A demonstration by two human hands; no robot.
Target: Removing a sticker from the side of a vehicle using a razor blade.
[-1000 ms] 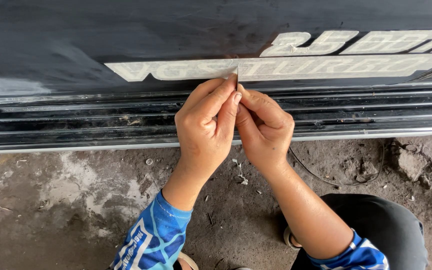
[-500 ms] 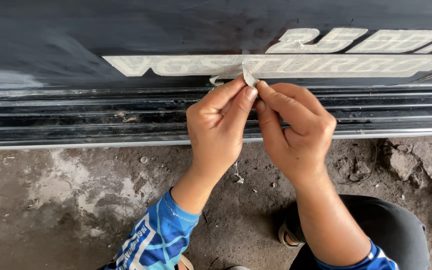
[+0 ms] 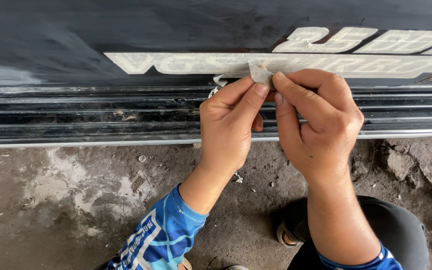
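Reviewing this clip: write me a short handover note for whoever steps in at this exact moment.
Left hand: fingertips pinch the lifted sticker flap.
Right hand: pinches the same flap from the other side.
The pale lettering decal runs along the dark vehicle panel, above the black sill.
Done: one small piece lifted near the middle.
Left: nearly all the decal is on the panel.

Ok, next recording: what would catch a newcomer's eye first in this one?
Both hands meet mid-frame: the left hand and right hand pinch a small peeled flap of pale sticker. Behind them, a long pale decal strip runs across the dark glossy vehicle panel. Below lies stained concrete floor.
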